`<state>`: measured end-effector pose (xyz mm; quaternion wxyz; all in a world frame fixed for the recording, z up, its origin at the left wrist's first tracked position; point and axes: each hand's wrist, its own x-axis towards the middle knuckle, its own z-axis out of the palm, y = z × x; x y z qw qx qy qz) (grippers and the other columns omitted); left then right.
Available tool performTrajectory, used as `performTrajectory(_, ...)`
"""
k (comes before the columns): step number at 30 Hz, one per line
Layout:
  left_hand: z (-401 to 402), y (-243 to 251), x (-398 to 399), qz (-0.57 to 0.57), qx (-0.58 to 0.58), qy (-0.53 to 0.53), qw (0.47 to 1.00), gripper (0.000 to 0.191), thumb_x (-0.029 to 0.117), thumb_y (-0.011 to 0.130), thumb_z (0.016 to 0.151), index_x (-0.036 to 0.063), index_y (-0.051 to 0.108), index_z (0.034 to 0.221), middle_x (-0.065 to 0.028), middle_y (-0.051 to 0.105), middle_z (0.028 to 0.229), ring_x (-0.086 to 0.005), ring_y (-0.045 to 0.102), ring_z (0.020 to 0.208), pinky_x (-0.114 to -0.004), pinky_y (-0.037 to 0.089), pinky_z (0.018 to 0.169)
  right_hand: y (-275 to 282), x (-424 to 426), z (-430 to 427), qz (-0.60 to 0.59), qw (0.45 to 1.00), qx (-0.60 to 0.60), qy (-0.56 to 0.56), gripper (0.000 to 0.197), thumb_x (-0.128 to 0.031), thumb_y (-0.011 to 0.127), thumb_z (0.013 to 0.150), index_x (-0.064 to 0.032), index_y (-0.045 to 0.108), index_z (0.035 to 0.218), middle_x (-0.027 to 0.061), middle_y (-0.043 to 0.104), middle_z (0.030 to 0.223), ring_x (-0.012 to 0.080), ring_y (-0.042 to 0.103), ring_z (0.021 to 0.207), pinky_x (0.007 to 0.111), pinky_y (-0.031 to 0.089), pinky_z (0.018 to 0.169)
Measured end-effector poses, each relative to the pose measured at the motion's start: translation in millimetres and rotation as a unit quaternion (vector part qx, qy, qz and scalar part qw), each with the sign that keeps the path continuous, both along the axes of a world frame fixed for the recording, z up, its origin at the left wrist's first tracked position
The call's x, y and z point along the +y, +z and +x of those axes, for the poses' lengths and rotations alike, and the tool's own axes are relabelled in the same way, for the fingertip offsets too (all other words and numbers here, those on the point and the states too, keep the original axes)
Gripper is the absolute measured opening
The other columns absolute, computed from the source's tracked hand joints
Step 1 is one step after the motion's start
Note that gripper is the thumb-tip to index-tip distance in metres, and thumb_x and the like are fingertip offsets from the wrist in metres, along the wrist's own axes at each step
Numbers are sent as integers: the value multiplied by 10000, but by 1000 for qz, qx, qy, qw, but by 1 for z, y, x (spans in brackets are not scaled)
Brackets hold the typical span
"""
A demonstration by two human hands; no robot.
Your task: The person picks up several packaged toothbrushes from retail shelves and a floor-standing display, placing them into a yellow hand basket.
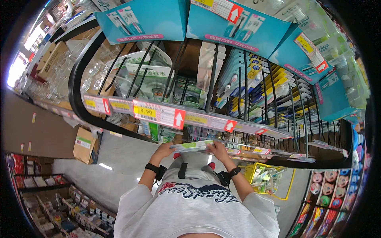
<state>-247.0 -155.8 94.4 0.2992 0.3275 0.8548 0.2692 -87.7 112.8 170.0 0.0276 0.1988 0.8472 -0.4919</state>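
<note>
A flat clear plastic package with green and white printing (pixel 190 145), perhaps a packaged toothbrush, lies level between my two hands in front of my waist. My left hand (pixel 163 150) grips one end of it, and my right hand (pixel 218 150) grips the other end. Both hands are just below the shelf's price-label strip (pixel 190 119). Above them, packaged toothbrushes (pixel 232 80) and green-and-white packs (pixel 151 77) hang on black metal hooks. What exactly is inside the held package is too small to tell.
Teal display boxes (pixel 143 20) stand on top of the rack. A yellow shopping basket (pixel 250 175) with packages in it sits on the floor at right. A cardboard box (pixel 84 145) stands on the floor at left. Stocked shelves (pixel 324 205) rise at lower right, others (pixel 68 205) at lower left.
</note>
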Motion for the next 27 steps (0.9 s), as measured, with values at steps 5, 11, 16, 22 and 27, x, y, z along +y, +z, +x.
performTrajectory(5,-42,-28,-8,-31,-51,1,998,434,281,621,810,38,544,1161,-208,607,1073,-375,578,987,-409,463,841,4,-27,-22,-232,966,-7,-111,315,-230,681,818,42,640,973,102,675,919,148,608,790,288,465,715)
performTrajectory(11,-70,-19,0,-42,-152,-60,986,503,262,606,827,42,475,1260,-218,492,1267,-361,452,1185,-398,375,977,-4,-53,-32,-349,929,-13,-124,237,-73,621,849,48,610,1051,77,645,1020,111,597,923,245,481,819)
performTrajectory(16,-78,-17,4,55,-148,-111,981,465,291,590,868,57,489,1257,-144,510,1276,-293,475,1169,-378,376,976,10,-68,-42,-396,899,48,-181,304,-120,604,883,98,566,1091,140,596,1078,182,603,941,271,500,836)
performTrajectory(22,-71,-18,13,86,-118,-188,971,508,332,614,855,93,478,1283,-132,491,1297,-286,445,1199,-380,338,1007,26,-71,-40,-472,847,70,-235,294,-133,575,902,89,559,1095,146,592,1101,195,599,950,303,494,858)
performTrajectory(27,-68,-40,18,84,-121,-202,968,514,331,597,867,85,457,1296,-144,479,1306,-297,443,1201,-388,353,994,31,-70,-40,-311,929,18,-199,282,-102,542,910,87,545,1120,157,596,1090,227,605,958,307,503,842)
